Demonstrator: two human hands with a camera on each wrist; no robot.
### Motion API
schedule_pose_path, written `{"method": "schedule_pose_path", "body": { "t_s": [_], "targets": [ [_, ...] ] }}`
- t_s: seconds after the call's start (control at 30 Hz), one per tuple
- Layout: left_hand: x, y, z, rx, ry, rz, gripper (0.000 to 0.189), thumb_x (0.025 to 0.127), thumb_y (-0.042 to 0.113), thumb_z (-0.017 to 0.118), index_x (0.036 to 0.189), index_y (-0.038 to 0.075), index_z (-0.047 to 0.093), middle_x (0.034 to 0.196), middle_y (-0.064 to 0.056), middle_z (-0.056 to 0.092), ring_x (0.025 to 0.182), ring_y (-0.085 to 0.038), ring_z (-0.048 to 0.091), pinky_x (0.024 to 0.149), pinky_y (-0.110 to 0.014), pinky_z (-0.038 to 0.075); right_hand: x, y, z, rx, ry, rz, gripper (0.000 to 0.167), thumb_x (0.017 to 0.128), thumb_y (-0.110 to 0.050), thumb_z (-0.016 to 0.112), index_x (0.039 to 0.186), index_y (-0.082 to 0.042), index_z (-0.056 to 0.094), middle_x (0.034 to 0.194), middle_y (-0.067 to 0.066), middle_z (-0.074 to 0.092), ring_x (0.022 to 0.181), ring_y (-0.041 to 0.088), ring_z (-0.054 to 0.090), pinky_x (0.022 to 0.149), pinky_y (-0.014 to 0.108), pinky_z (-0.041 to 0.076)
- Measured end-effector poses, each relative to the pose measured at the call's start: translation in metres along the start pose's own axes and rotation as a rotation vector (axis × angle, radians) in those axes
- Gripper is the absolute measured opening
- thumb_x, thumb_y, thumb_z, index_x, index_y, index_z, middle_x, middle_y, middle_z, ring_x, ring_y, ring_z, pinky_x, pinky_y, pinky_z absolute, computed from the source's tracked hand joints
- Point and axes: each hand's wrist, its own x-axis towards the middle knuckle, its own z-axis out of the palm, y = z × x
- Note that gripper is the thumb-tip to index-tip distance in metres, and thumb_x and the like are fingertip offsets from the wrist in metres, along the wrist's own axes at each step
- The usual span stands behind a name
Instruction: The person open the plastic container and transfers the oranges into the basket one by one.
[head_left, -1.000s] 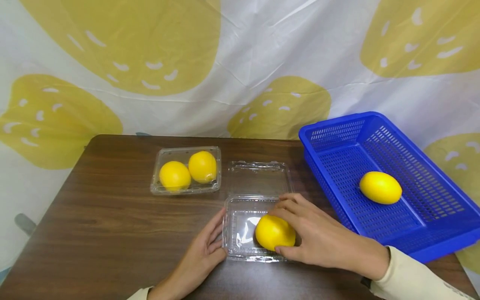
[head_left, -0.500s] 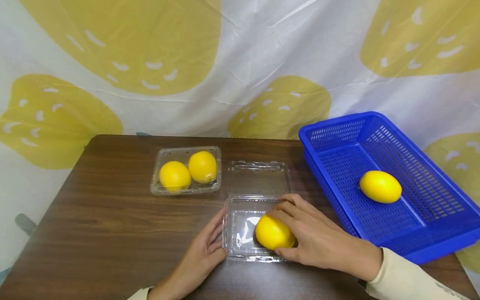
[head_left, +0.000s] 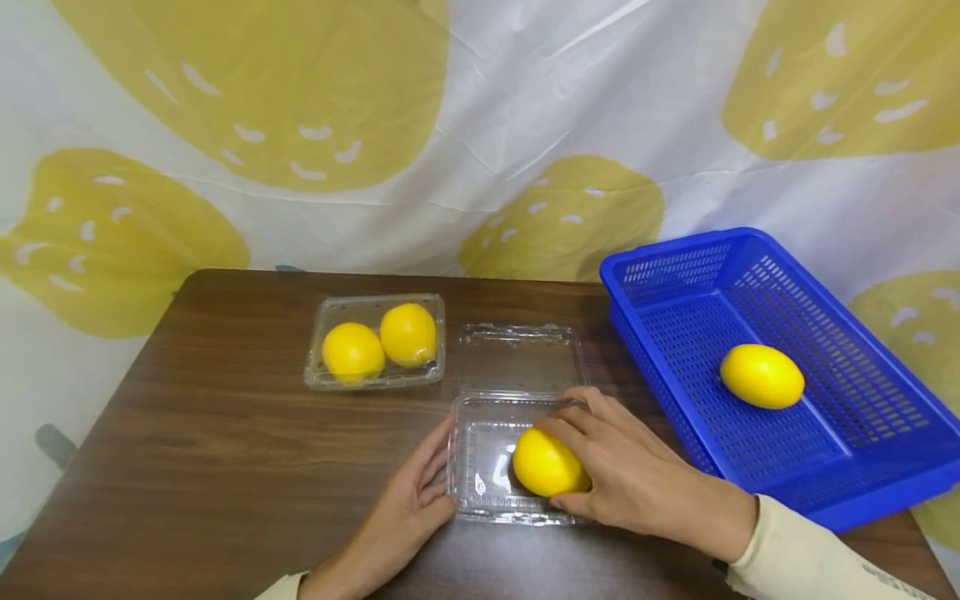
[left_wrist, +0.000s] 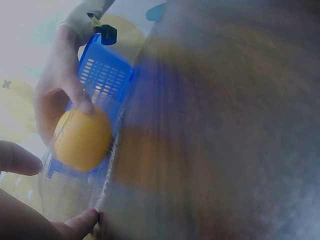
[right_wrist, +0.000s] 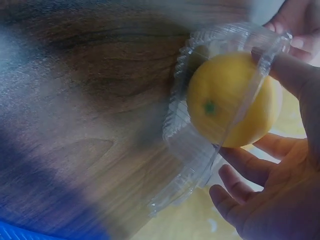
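A clear plastic clamshell container [head_left: 487, 429] lies on the table with its lid [head_left: 519, 358] folded back. My right hand [head_left: 626, 471] grips a lemon [head_left: 551, 463] inside the right half of the tray, thumb on the near side and fingers on the far side. In the right wrist view the lemon [right_wrist: 225, 100] shows a green spot at its end, behind the clear wall. My left hand [head_left: 408, 492] holds the tray's left end; the left wrist view shows its thumb [left_wrist: 82, 223] at the lower edge and a finger at the opposite rim.
A closed clear container [head_left: 318, 377] with two lemons [head_left: 352, 352] stands at the back left. On the right, a blue perforated basket [head_left: 720, 454] holds another lemon [head_left: 762, 377]. A lemon-print cloth [head_left: 510, 100] hangs behind the table [head_left: 225, 433].
My right forearm has shifted slightly left, and the lemon in that hand has turned a little. The left hand and the container keep their places; the head view moved slightly.
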Motion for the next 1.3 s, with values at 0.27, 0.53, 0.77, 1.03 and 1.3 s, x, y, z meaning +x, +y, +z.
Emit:
{"method": "schedule_pose_path", "body": {
  "t_s": [0.27, 0.53, 0.77, 1.03, 1.3],
  "targets": [
    [0.001, 0.001, 0.001, 0.007, 0.004, 0.001, 0.091, 0.091, -0.006, 0.06, 0.174, 0.002, 0.022, 0.181, -0.022, 0.019, 0.162, -0.046, 0.031, 0.125, -0.039, 0.045, 0.003, 0.001, -0.004, 0.022, 0.022, 0.002, 0.079, 0.072, -0.048, 0.1, 0.136, -0.01, 0.073, 0.123, 0.002, 0.076, 0.138, 0.033, 0.055, 0.116, 0.055, 0.052],
    [0.0, 0.0, 0.0, 0.002, 0.0, -0.003, 0.092, 0.091, -0.006, 0.06, 0.174, 0.001, 0.021, 0.181, -0.024, 0.018, 0.161, -0.048, 0.031, 0.124, -0.038, 0.045, 0.006, 0.0, -0.011, 0.009, 0.046, -0.012, 0.081, 0.073, -0.052, 0.098, 0.136, -0.009, 0.073, 0.126, 0.005, 0.075, 0.138, 0.034, 0.055, 0.116, 0.054, 0.052],
    [0.0, 0.001, 0.001, 0.0, -0.001, -0.006, 0.093, 0.091, -0.006, 0.061, 0.175, 0.002, 0.021, 0.181, -0.024, 0.018, 0.161, -0.048, 0.032, 0.124, -0.037, 0.045, 0.009, -0.002, -0.02, -0.001, 0.059, -0.006, 0.081, 0.072, -0.051, 0.099, 0.136, -0.009, 0.073, 0.125, 0.005, 0.076, 0.137, 0.034, 0.055, 0.117, 0.054, 0.05],
    [0.0, 0.001, 0.001, 0.001, 0.007, -0.009, 0.093, 0.091, -0.006, 0.061, 0.174, 0.002, 0.021, 0.18, -0.024, 0.019, 0.161, -0.048, 0.032, 0.124, -0.038, 0.045, 0.012, -0.003, -0.029, 0.01, 0.066, 0.021, 0.079, 0.072, -0.051, 0.099, 0.135, -0.011, 0.072, 0.128, 0.006, 0.074, 0.14, 0.034, 0.053, 0.116, 0.056, 0.051],
    [0.0, 0.001, 0.001, 0.002, 0.008, -0.012, 0.093, 0.091, -0.007, 0.06, 0.174, 0.001, 0.022, 0.181, -0.024, 0.019, 0.161, -0.048, 0.032, 0.124, -0.037, 0.045, 0.014, -0.001, -0.04, -0.001, 0.068, 0.037, 0.08, 0.073, -0.052, 0.099, 0.135, -0.01, 0.073, 0.127, 0.007, 0.074, 0.138, 0.033, 0.054, 0.112, 0.056, 0.054]
  ]
}}
